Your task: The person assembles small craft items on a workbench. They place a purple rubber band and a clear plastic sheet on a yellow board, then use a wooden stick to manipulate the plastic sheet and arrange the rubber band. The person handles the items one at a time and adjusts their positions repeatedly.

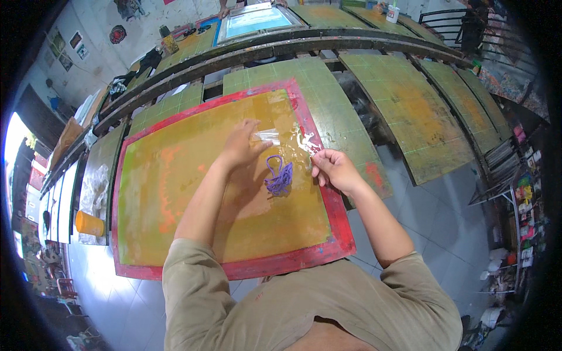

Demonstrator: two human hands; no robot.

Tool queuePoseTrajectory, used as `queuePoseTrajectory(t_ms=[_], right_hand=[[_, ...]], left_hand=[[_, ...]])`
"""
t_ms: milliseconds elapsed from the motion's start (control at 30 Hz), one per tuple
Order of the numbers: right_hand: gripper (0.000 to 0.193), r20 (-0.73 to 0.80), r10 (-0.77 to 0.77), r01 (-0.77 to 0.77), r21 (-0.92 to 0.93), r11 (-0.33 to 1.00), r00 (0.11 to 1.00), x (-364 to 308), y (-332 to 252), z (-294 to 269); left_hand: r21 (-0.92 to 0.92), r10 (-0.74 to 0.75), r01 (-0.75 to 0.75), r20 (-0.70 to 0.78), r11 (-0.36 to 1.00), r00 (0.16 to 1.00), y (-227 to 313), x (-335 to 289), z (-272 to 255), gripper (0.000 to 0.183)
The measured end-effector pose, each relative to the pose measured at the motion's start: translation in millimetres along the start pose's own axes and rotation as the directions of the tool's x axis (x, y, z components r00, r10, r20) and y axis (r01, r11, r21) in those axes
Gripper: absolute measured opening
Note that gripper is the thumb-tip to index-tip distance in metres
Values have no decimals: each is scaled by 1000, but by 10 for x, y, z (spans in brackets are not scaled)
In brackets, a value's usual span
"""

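Observation:
A large screen-printing frame (137, 272) with red-painted borders and yellow-brown mesh lies tilted before me. My left hand (239, 146) rests over the mesh, its thumb and fingers apart around a shiny clear strip (267, 136) that looks like plastic or tape. At the frame's right border, my right hand (336, 168) has thumb and forefinger pinched together; whatever lies between them is too small to make out. Between the hands sits a crumpled bundle of purple string (280, 178) with a loop at its top. Wet, shiny patches show on the mesh near the right border.
Green printing boards (404, 111) stand in a slanted row under and behind the frame. At left are a yellow cup (89, 223) and crumpled clear plastic (96, 190). Across a long dark rail, another person's hand (223, 11) is near a pale blue screen (257, 22).

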State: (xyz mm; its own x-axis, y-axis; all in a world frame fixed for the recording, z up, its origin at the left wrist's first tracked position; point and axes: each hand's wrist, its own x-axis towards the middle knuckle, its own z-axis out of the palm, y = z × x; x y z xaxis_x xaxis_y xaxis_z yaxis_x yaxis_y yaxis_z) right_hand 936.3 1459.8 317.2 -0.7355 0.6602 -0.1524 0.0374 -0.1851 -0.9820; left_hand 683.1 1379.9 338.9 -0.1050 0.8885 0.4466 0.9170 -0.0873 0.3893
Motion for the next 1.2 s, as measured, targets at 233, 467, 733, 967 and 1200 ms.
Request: queuePoseTrajectory(t_ms=[233,467,733,967,1200], right_hand=[[18,-180,-51,40,-65,997,982,76,26,141],[33,-129,16,-40,-181,983,992,42,27,181],[14,-245,11,-21,-37,999,970,85,-53,227],[10,-408,-187,196,-21,980,894,677,-42,405],[14,-359,-551,330,-517,790,754,887,274,464]], left_hand=[[89,-193,173,360,981,913,-187,161,173,38],[-50,-267,289,259,956,928,-118,167,128,20],[-140,-327,429,457,892,827,130,289,-9,21],[-175,-295,367,336,914,894,73,327,127,17],[-128,-347,432,416,893,841,20,404,107,16]])
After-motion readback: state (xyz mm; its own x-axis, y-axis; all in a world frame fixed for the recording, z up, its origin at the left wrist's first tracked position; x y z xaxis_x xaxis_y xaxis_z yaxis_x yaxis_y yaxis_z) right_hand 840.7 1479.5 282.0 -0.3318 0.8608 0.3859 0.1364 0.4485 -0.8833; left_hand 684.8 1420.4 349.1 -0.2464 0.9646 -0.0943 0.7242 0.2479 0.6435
